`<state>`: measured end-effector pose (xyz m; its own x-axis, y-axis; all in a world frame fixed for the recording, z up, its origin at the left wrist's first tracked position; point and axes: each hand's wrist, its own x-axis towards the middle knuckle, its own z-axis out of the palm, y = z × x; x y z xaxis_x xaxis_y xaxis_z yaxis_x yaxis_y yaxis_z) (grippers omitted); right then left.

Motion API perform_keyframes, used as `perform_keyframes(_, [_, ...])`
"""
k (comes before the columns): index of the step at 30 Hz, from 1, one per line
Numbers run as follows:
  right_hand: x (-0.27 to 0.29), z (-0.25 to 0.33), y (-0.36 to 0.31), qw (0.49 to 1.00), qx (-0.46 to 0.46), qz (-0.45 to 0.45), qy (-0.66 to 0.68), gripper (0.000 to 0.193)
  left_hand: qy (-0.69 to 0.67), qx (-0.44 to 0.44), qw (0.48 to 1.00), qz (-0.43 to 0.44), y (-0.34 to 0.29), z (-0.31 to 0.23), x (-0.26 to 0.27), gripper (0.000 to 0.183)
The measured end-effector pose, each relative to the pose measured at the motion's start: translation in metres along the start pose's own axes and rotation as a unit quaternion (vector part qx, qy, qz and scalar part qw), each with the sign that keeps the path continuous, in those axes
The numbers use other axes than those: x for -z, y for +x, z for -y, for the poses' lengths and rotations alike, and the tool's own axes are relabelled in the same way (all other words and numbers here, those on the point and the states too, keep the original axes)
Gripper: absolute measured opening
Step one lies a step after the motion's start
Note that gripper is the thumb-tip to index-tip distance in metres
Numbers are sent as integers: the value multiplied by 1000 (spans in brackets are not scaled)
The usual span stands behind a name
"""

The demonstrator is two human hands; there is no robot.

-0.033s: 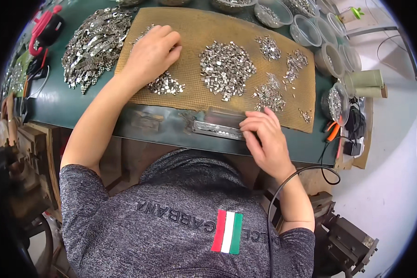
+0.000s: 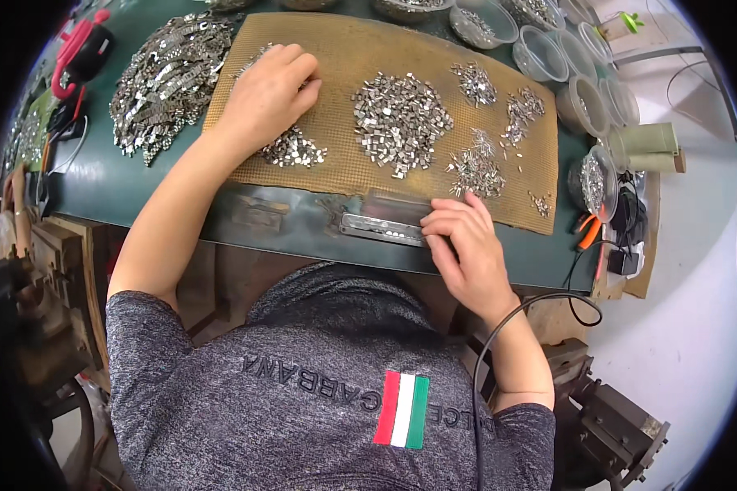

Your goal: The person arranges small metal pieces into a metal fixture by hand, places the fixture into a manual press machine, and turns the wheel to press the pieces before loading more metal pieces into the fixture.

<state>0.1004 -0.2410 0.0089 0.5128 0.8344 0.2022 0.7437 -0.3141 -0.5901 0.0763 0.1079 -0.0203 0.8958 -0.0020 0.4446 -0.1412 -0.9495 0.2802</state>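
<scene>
Steel strip fixture [image 2: 382,228] lies at the counter's [image 2: 303,225] near edge, just below the brown mesh mat [image 2: 360,57]. Your right hand [image 2: 464,245] presses its end with flat, empty fingers. Your left hand [image 2: 266,98] lies cupped over a small clip pile [image 2: 293,150]; gather only a few, and keep the strip pinned.

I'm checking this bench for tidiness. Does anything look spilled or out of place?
Nothing stands out. The small metal parts lie in separate heaps on the tan mat, the clear tubs stand upright, and the larger clips sit piled on the green table.
</scene>
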Motion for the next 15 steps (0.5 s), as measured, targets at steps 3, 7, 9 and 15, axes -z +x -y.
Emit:
perform_keyframes(3, [-10,6,-7,1000,-2,-22,-21,16,-1,-13,999,-37,-3,-4,3,10])
perform_keyframes(7, [-13,10,-8,992,41,-49,-112,19,-207,202,957,14,-10,-18,18,12])
perform_keyframes(9, [-15,12,-7,987,59,-60,-138,21,-268,245,931,30,-14,-23,21,11])
perform_keyframes(15, [-22,15,-20,981,57,-80,-168,27,-447,270,853,21,-28,-50,28,8])
